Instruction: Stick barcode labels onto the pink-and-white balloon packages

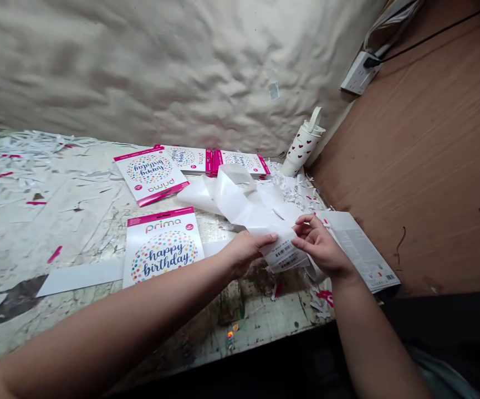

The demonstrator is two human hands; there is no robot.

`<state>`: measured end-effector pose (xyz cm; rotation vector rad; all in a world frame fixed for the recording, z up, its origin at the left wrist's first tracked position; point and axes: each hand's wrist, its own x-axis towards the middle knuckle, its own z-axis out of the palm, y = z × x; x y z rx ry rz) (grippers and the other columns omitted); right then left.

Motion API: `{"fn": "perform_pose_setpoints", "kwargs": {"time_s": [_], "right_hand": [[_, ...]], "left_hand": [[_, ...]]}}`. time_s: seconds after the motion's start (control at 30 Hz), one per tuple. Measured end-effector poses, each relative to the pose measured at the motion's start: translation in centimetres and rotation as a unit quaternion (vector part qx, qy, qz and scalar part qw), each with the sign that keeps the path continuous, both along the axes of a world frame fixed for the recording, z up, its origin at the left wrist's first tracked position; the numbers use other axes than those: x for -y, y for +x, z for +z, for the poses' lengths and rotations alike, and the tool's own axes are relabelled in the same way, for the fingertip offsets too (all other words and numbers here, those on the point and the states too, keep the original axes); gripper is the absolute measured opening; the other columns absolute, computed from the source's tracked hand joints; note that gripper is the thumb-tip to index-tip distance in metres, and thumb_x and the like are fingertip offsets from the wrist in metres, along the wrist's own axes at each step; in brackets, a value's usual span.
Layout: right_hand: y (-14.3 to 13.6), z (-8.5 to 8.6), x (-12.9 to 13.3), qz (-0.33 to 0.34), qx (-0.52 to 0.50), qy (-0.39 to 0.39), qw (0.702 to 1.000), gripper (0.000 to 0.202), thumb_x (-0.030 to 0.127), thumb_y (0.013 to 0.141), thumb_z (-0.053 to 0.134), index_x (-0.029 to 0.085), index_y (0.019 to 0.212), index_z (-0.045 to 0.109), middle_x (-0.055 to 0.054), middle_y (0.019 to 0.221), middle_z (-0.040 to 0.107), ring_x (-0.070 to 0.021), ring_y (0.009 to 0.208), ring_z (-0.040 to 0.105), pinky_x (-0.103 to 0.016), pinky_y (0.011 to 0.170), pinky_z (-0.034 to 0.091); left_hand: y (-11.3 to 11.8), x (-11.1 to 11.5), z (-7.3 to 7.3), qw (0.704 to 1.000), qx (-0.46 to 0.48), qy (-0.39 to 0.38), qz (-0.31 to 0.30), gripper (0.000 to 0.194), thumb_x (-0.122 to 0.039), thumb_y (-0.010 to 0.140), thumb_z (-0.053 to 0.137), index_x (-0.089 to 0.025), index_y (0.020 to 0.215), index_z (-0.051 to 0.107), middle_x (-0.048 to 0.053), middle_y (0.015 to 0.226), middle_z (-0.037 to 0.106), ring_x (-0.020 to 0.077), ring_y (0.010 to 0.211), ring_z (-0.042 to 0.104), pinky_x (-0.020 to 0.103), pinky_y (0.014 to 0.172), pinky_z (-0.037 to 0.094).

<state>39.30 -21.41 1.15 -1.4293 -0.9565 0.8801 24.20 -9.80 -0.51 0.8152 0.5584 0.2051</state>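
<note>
A strip of white barcode labels [284,254] is stretched between my two hands above the front of the table. My left hand [246,249] grips its left side, thumb on top. At its right edge, my right hand [318,244] is closed with thumb and fingertips pinched on the strip; whether a single label is lifted there I cannot make out. Loops of glossy backing paper [240,199] trail from the strip behind my hands. Left of them lies a "happy birthday" packet [163,249] with a pink top edge, partly covered by my left forearm.
Another birthday packet [151,174] and stacks of similar packets [242,160] lie toward the wall. A heart-patterned tumbler [302,147] stands in the back corner. Paper shreds [27,149] litter the left. At right, a printed packet [362,249] lies beside the brown board [431,166].
</note>
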Motion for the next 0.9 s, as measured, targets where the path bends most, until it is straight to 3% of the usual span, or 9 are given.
{"fn": "perform_pose_setpoints", "kwargs": {"time_s": [0.1,0.23,0.47,0.53,0.63,0.7,0.77,0.83,0.9], "right_hand": [[0.1,0.1,0.5,0.023,0.084,0.009,0.996,0.033,0.028,0.069,0.07,0.023,0.094,0.05,0.001,0.081,0.055,-0.014,0.078,0.054,-0.026,0.067,0.044],[0.2,0.5,0.9,0.049,0.149,-0.023,0.987,0.033,0.026,0.074,0.066,0.022,0.104,0.053,0.001,0.077,0.056,-0.0129,0.072,0.053,-0.025,0.064,0.044],[-0.7,1.3,1.8,0.019,0.357,-0.013,0.934,0.01,0.023,0.078,0.063,0.02,0.075,0.054,0.001,0.071,0.056,-0.0133,0.069,0.054,-0.026,0.064,0.044],[-0.9,1.0,2.0,-0.025,0.431,0.042,0.901,0.007,0.024,0.08,0.062,0.02,0.079,0.056,-0.001,0.078,0.059,-0.0157,0.075,0.056,-0.029,0.069,0.046],[-0.7,-0.2,2.3,-0.091,0.556,0.128,0.816,0.02,0.023,0.078,0.065,0.022,0.098,0.061,-0.008,0.106,0.061,-0.023,0.102,0.055,-0.039,0.088,0.045],[-0.8,-1.0,2.8,-0.129,0.619,0.153,0.759,0.027,0.019,0.077,0.065,0.027,0.103,0.063,-0.007,0.117,0.06,-0.0259,0.113,0.05,-0.045,0.094,0.041],[-1.6,-1.3,3.3,-0.163,0.643,0.154,0.732,0.03,0.014,0.077,0.064,0.031,0.101,0.063,-0.004,0.117,0.061,-0.0272,0.115,0.049,-0.048,0.096,0.04],[-3.2,-1.0,3.9,-0.168,0.61,0.152,0.759,0.029,0.014,0.076,0.063,0.034,0.097,0.062,-0.003,0.115,0.061,-0.0286,0.116,0.048,-0.051,0.097,0.038],[-5.3,-0.2,4.1,-0.154,0.49,0.171,0.841,0.03,0.017,0.078,0.06,0.036,0.102,0.057,-0.004,0.118,0.058,-0.0295,0.117,0.048,-0.053,0.097,0.038]], "left_hand": [[0.9,-0.2,0.4,0.999,0.043,0.003,0.015,0.052,-0.032,0.055,0.081,-0.016,0.102,0.064,0.007,0.106,0.066,0.0182,0.091,0.06,0.028,0.08,0.046],[0.8,-0.5,0.4,0.996,0.083,0.029,-0.03,0.044,-0.029,0.059,0.08,-0.013,0.098,0.066,0.009,0.098,0.068,0.0197,0.086,0.062,0.031,0.08,0.045],[0.6,-1.2,0.1,0.992,0.075,0.012,-0.096,0.04,-0.028,0.065,0.077,-0.012,0.1,0.066,0.01,0.1,0.068,0.0194,0.09,0.062,0.031,0.085,0.043],[0.5,-1.2,0.2,0.995,0.055,-0.008,-0.087,0.037,-0.028,0.07,0.072,-0.013,0.103,0.065,0.01,0.101,0.068,0.0186,0.088,0.062,0.03,0.083,0.045],[0.6,-1.0,0.5,0.996,0.033,-0.023,-0.08,0.032,-0.025,0.075,0.066,-0.014,0.105,0.063,0.009,0.1,0.068,0.0172,0.086,0.063,0.028,0.078,0.047],[1.0,-0.9,0.7,0.996,0.009,-0.029,-0.078,0.029,-0.025,0.078,0.062,-0.014,0.104,0.063,0.009,0.097,0.069,0.0165,0.082,0.063,0.027,0.075,0.048],[1.9,-1.1,0.9,0.997,-0.017,-0.024,-0.073,0.025,-0.025,0.08,0.059,-0.012,0.101,0.063,0.009,0.093,0.068,0.0161,0.078,0.063,0.027,0.072,0.049],[3.2,-1.9,1.2,0.998,-0.033,-0.007,-0.06,0.021,-0.026,0.081,0.056,-0.012,0.096,0.062,0.009,0.09,0.068,0.0159,0.076,0.063,0.027,0.071,0.049],[4.3,-3.5,1.8,0.998,-0.042,0.006,-0.046,0.023,-0.032,0.083,0.052,-0.012,0.09,0.061,0.009,0.086,0.067,0.0177,0.078,0.063,0.029,0.072,0.049]]}}
